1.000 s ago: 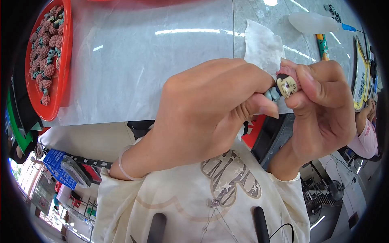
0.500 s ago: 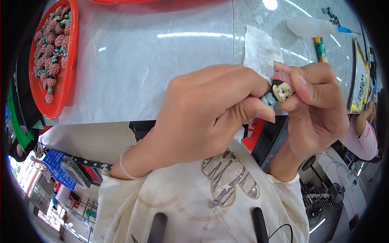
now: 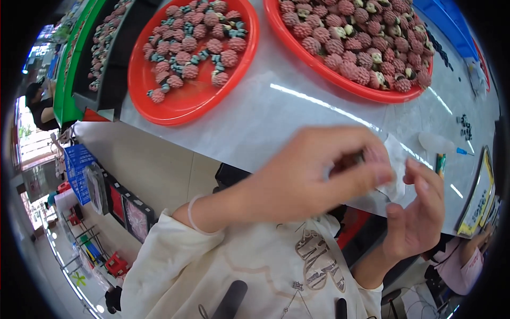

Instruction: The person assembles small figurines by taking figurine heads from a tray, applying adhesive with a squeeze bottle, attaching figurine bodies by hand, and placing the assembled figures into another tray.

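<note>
My left hand reaches across in front of me over the table's near edge, blurred by motion. Its fingers curl toward the thumb, and a small dark bit shows between them; what it is stays hidden. Close by on the right is my right hand, palm toward the left hand, thumb and fingers apart with nothing visible between them. A white cloth lies on the table behind the hands. Farther back, a red plate carries small figures with knobbly pink hair and blue-grey bodies. Beside it, a larger red plate is heaped with pink-haired heads, some showing cream faces.
A clear squeeze bottle with a blue needle tip lies at right, near small black pieces. A blue bin stands at the far right. A green-edged tray is at left. Another person's arm shows at right.
The view has swung left and up, showing more of both red plates. My hands have parted; the pink-haired figure pinched between them is no longer visible, and my right fingers have opened.
</note>
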Action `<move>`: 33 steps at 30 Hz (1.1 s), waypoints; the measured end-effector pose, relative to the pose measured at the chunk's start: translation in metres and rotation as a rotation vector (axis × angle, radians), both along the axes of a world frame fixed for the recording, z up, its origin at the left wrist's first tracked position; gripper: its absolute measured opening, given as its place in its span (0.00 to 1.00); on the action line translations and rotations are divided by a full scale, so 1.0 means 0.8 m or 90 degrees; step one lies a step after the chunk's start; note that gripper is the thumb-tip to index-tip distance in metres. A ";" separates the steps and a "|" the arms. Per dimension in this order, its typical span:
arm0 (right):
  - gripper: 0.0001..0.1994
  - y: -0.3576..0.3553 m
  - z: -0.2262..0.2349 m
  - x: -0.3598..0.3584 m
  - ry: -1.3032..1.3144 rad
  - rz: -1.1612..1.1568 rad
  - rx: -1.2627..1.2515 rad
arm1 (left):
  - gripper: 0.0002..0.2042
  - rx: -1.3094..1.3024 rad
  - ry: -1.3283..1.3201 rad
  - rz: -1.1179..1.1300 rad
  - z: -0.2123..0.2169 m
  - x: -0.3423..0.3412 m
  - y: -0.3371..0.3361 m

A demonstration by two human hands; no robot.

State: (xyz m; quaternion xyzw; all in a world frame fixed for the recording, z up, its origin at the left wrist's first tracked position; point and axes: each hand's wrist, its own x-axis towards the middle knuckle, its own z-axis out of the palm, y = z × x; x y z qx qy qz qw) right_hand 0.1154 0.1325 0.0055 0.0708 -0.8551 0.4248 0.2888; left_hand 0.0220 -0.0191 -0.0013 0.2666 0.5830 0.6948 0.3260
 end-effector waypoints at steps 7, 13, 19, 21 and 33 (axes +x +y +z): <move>0.13 -0.019 0.000 -0.016 -0.062 -0.005 -0.080 | 0.19 0.057 -0.088 0.108 0.016 -0.023 -0.033; 0.11 -0.015 -0.002 -0.009 -0.074 -0.022 -0.047 | 0.12 -0.242 0.384 0.318 0.034 -0.068 -0.089; 0.09 -0.009 -0.002 -0.002 -0.072 -0.093 -0.099 | 0.10 -0.507 0.640 0.303 0.027 -0.113 -0.123; 0.09 -0.010 -0.001 -0.002 -0.074 -0.084 -0.087 | 0.09 -0.581 0.855 0.232 0.019 -0.118 -0.117; 0.09 -0.005 -0.005 0.007 -0.097 -0.121 -0.198 | 0.16 -0.044 0.282 0.292 0.024 -0.047 -0.066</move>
